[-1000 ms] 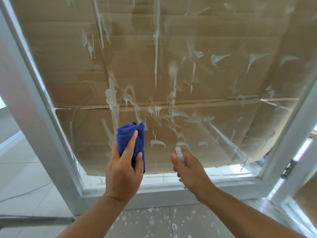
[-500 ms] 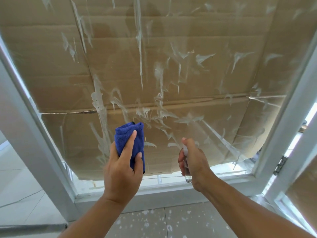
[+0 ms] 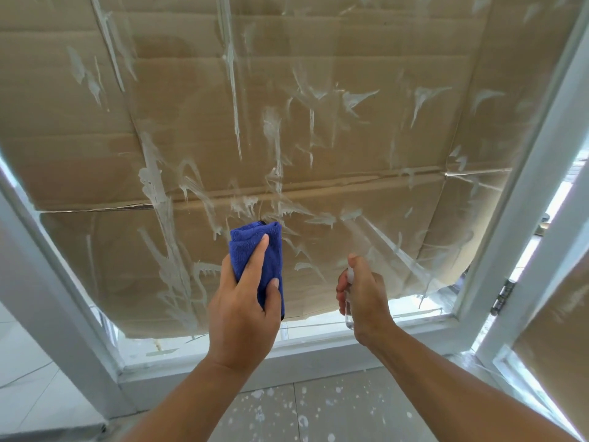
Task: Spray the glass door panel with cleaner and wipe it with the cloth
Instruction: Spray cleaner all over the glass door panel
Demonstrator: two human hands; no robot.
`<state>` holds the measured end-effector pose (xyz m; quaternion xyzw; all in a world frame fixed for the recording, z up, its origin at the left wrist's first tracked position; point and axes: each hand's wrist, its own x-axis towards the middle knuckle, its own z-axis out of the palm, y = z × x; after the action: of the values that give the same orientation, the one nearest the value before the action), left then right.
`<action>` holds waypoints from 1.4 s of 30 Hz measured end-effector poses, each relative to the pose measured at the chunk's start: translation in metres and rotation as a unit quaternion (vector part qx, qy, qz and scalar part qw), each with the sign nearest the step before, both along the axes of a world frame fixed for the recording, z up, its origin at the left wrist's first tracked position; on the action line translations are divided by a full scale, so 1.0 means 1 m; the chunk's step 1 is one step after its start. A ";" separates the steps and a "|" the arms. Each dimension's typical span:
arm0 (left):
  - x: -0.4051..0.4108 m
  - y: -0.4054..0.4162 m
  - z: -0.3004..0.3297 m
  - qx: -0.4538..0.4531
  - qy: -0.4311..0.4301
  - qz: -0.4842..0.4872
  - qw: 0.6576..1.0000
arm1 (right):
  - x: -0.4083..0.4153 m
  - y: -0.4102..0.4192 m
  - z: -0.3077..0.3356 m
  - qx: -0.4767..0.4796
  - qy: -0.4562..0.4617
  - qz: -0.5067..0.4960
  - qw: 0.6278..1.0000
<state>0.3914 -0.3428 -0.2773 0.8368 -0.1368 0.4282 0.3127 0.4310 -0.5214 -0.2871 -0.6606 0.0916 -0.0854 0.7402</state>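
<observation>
The left hand (image 3: 243, 309) grips a folded blue microfibre cloth (image 3: 256, 255) against the streaked glass door panel (image 3: 318, 138); the right hand (image 3: 366, 296) clasps a small clear spray bottle (image 3: 349, 311).

There is one view only, from a wide-angle camera on the person's head. It faces forward and down, close to the glass panel (image 3: 318, 138), which fills most of the picture and leans with the lens bend. The frame's (image 3: 318, 355) bottom rail crosses low, with spattered floor (image 3: 318, 409) beneath. Both forearms reach in from the bottom edge, so the hands sit near the middle.
</observation>
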 end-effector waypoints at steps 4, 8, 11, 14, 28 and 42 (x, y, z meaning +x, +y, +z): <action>0.004 -0.016 -0.002 -0.008 0.002 -0.009 1.000 | 0.003 -0.020 -0.005 0.008 0.000 -0.021 1.000; 0.008 -0.030 -0.006 -0.005 0.002 -0.021 1.000 | 0.007 -0.032 -0.015 0.004 0.004 -0.078 0.997; 0.011 -0.041 -0.007 -0.010 0.005 -0.022 1.000 | 0.010 -0.043 -0.014 0.053 0.004 -0.096 0.994; 0.012 -0.053 -0.007 -0.017 0.004 -0.022 1.000 | 0.015 -0.060 -0.007 0.072 0.008 -0.114 0.991; 0.014 -0.091 -0.010 -0.005 0.018 -0.065 0.998 | 0.014 -0.113 -0.012 0.032 0.068 -0.227 0.971; 0.000 -0.055 0.002 -0.032 0.031 -0.051 0.998 | -0.010 -0.044 0.003 -0.106 -0.078 0.027 0.991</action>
<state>0.3916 -0.3974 -0.2750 0.8310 -0.1557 0.3898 0.3650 0.4213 -0.5655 -0.2845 -0.7290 0.0063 -0.1260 0.6728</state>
